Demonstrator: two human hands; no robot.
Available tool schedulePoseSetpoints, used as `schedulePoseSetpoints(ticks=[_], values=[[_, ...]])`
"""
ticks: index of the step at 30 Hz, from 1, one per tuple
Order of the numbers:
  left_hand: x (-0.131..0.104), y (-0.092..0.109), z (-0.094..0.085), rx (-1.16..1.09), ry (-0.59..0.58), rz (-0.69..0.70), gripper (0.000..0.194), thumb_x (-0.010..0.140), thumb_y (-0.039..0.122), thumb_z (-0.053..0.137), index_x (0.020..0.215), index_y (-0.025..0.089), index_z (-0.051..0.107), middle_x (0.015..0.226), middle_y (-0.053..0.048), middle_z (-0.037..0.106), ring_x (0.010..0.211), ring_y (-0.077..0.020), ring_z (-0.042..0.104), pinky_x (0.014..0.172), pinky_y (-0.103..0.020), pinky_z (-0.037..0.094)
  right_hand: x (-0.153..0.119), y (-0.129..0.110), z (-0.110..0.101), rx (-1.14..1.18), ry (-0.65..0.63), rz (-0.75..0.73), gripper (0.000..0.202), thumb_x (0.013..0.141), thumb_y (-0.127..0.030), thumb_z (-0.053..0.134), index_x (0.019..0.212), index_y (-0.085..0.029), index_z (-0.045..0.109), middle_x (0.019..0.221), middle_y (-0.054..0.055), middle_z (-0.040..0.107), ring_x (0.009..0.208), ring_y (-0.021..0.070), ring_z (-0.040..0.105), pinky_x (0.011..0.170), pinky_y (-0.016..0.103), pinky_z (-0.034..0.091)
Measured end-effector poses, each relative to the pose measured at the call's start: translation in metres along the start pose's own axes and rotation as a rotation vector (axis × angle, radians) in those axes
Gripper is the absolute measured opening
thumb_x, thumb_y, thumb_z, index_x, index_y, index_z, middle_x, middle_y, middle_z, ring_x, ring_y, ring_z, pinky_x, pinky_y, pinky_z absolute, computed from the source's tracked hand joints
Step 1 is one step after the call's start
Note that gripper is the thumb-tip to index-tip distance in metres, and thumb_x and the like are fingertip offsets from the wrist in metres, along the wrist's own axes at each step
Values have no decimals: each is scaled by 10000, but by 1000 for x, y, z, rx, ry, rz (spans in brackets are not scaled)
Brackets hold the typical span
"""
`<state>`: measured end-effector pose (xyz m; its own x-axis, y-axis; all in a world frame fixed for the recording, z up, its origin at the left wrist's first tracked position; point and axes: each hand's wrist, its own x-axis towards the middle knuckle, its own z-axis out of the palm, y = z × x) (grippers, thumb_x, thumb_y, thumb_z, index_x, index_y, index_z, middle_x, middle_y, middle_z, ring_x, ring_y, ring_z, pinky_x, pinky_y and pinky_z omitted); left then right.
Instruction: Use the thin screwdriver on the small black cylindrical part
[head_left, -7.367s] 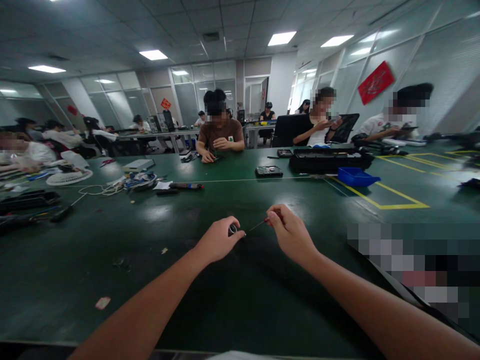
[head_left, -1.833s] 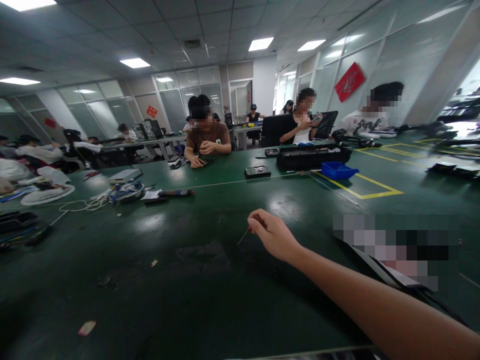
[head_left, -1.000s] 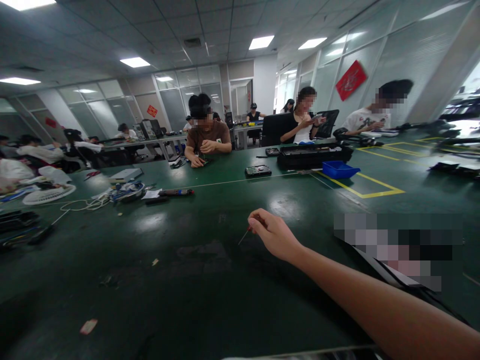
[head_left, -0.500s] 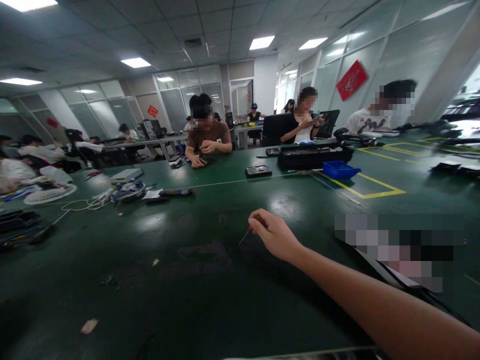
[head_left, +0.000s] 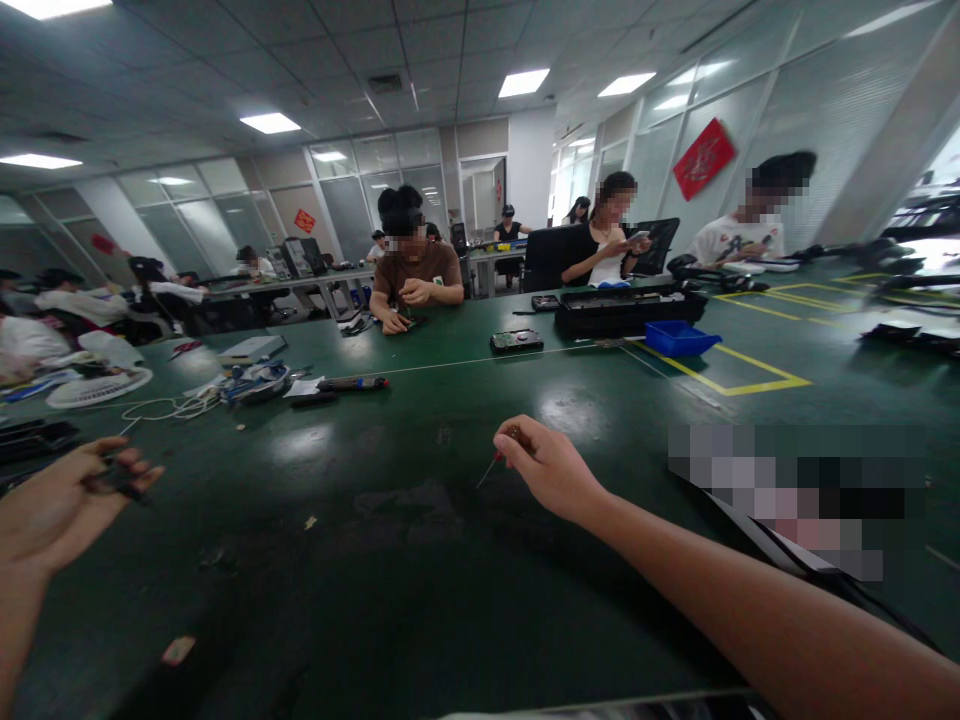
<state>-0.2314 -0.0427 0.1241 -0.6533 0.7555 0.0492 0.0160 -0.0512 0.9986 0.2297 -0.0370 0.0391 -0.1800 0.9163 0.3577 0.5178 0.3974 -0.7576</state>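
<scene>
Over the middle of the green table, my right hand is closed round a small screwdriver. Its thin metal shaft slants down to the left, and a bit of red shows at the fingers; the rest of the handle is hidden in the hand. At the left edge, my left hand has its fingers curled about a small dark part, blurred, whose kind I cannot make out. A hard drive lies on the table beyond my right hand.
A blue tray stands by a long black housing at the back right. Cables and a pen-shaped tool lie at the back left. Across the table a person works with both hands. Paper scraps dot the surface.
My left hand has come into view from the left, with a small dark part in it. My right hand and the screwdriver have hardly moved.
</scene>
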Motion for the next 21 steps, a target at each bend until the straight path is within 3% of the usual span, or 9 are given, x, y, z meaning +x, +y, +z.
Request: schedulePoseSetpoints(ticks=[3,6,9,12,16,19,21], values=[[-16,-12,49,40,-313,10,253,868,1,330,921,114,551,665,64,595,723,-67,589,753,-275,551,-1,-1,-3,1,0,8,211,968,-371,485,977,-214,626,704,-13,653,629,146,615,610,277,429],[-55,-22,104,-9,-562,-59,305,804,35,427,1055,155,552,713,34,607,717,-101,619,752,-247,544,0,0,-3,-5,26,-2,195,961,-350,489,1014,-215,620,702,-12,654,649,155,635,628,283,443],[-97,-35,156,-39,-863,-124,375,757,94,445,1120,127,536,771,-35,626,729,-174,639,719,-307,530,0,2,-2,-17,96,-17,189,947,-335,507,1042,-209,612,764,9,674,723,174,650,669,301,458],[-130,-53,196,-28,-1025,-79,348,732,123,400,1052,133,535,672,-11,560,643,-165,584,742,-330,484,0,3,-2,9,178,-25,202,944,-341,515,1065,-210,610,852,31,692,764,182,646,686,310,466],[-155,-81,222,141,-1040,147,319,731,154,434,1040,162,512,791,-23,570,768,-171,549,784,-327,433,-3,0,-6,78,344,-33,214,955,-387,510,994,-204,615,786,20,668,682,164,612,631,294,458],[-161,-101,221,334,-1007,312,450,713,111,534,1152,187,477,971,-38,577,896,-178,557,845,-325,428,-7,-3,-11,108,441,-63,238,970,-415,485,939,-208,599,740,11,636,644,153,586,600,283,453],[-160,-109,215,390,-1022,381,417,755,109,554,1158,196,491,1026,-49,593,938,-185,571,869,-329,436,-9,-5,-11,148,428,-100,228,975,-410,479,966,-212,591,762,16,647,671,155,609,624,284,477]])
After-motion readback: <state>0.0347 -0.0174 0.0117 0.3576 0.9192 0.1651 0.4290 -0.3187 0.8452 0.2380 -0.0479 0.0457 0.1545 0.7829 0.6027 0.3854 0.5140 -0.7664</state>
